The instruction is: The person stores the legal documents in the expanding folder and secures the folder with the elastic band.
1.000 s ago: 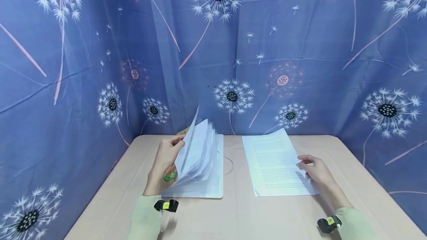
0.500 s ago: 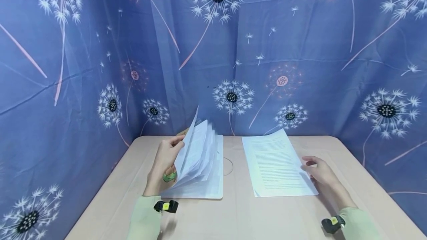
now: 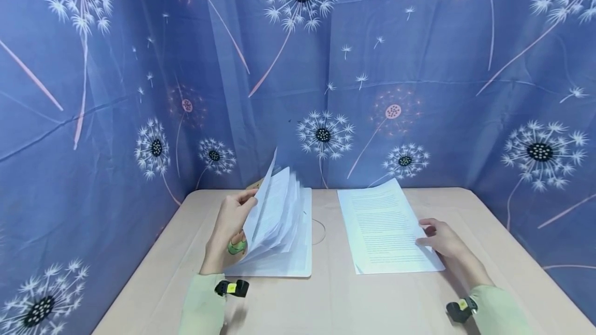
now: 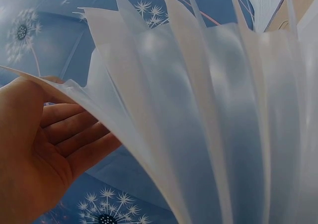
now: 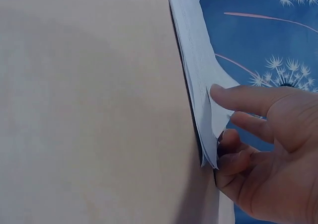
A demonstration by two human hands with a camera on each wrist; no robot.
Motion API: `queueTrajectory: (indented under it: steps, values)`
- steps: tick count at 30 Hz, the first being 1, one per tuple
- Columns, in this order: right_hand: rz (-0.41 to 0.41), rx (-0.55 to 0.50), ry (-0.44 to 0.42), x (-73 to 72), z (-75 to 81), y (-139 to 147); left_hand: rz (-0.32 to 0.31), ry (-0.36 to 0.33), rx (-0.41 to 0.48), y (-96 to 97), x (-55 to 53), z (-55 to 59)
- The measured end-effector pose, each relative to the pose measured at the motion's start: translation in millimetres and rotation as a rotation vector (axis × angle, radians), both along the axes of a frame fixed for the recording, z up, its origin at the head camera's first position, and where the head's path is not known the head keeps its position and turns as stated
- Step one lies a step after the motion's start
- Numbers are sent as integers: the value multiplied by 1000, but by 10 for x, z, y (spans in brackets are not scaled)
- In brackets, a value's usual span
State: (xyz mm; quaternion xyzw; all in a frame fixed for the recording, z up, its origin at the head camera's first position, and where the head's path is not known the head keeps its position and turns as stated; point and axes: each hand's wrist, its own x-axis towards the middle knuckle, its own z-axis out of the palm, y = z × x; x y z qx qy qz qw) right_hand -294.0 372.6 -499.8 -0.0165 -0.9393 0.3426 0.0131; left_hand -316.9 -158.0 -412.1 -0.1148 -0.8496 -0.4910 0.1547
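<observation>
At the left of the table (image 3: 363, 301), a partly raised leaf of a folder (image 3: 274, 216) is pinched by the left hand (image 3: 229, 219); the brown-and-green cover is mostly hidden, and the print is too faint to be read. Beside it, a thin loop (image 3: 325, 231) is partly covered. Further right, printed sheets (image 3: 384, 226) are touched at their right edge by the right hand (image 3: 442, 239); whether they are gripped cannot be told.

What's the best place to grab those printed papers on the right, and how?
Probably pinch the printed papers along their right edge, coming from the right, thumb above and fingers beneath. They lie low on the table, but sheets separate at that edge, and the right hand is there.
</observation>
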Motion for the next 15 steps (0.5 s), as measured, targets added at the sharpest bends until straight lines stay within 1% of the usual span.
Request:
queueTrajectory:
  steps: [4,8,11,15]
  values:
    - [-5,12,-24,8,23,-34,4,5,-5,2,6,6]
    - [-10,-28,-47,27,51,-58,7,9,-10,3,8,6]
    - [-19,-33,-62,36,55,-64,8,6,-6,1,12,6]
    - [-4,2,-58,30,50,-42,3,4,1,0,17,12]
